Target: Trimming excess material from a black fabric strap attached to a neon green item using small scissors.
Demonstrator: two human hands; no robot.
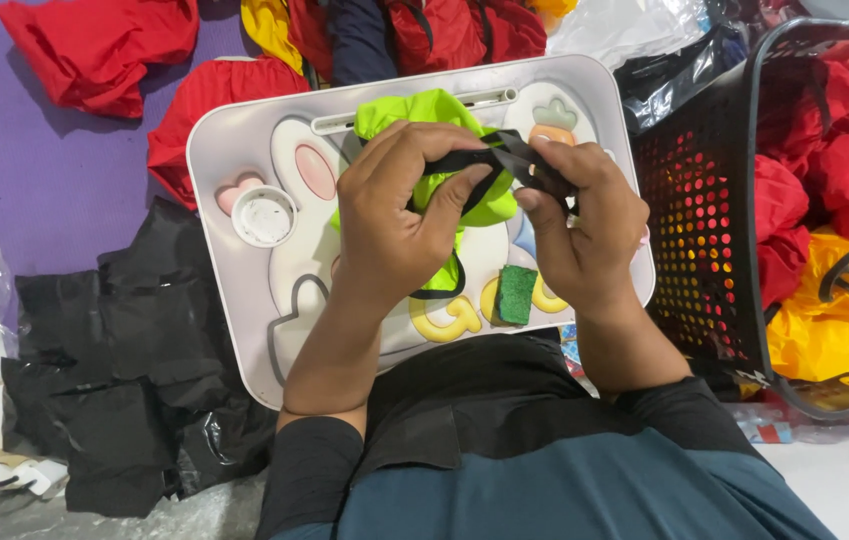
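Far left: purple mat (54, 170) with red cloth (94, 50) on it, stack of black plastic sheets (134, 370) lower down beside the lap tray

White lap tray (234, 150) across the person's lap, cartoon rabbit print; small white round cap (264, 215) sits in its left cup recess

Left hand (394, 225) above tray centre, fingers curled shut on the neon green fabric pouch (424, 115) and pinching the near end of the black strap (489, 160); thumb pressing over the strap

Pouch is bunched under and behind the left hand, over the tray's middle, a black cord loop hanging below the palm

Small green sponge-like block (517, 293) lies flat on the tray between the two wrists, untouched

Right hand (579, 225) just right of the left, thumb and fingers closed tight on the other end of the same strap; strap spans the two hands, folded over near the right fingertips

Far right: black perforated basket (704, 210) touching the tray edge, holding red pieces and a yellow pouch (834, 320) with black strap
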